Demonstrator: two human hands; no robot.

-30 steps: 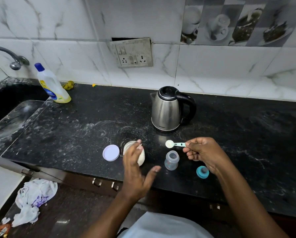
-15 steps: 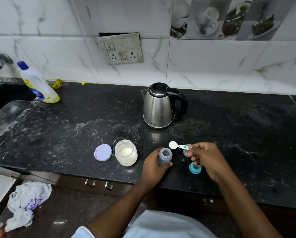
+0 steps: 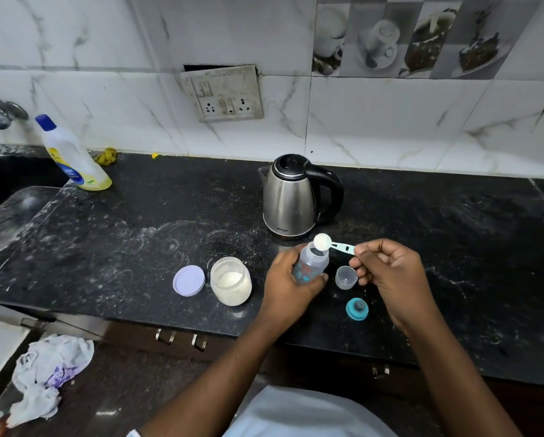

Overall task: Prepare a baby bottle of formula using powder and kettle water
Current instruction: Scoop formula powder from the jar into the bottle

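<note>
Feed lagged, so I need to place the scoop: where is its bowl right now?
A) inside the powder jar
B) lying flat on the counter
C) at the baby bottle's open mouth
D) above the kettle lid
C: the powder-filled scoop, pinched by the right hand, has its bowl at the open mouth of the baby bottle that the left hand grips.

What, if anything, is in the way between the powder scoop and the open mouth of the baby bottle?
Nothing visible. The left hand grips the bottle, its mouth uncapped, and the right hand holds the scoop right at it. The clear cap and teal teat ring lie aside on the counter.
</note>
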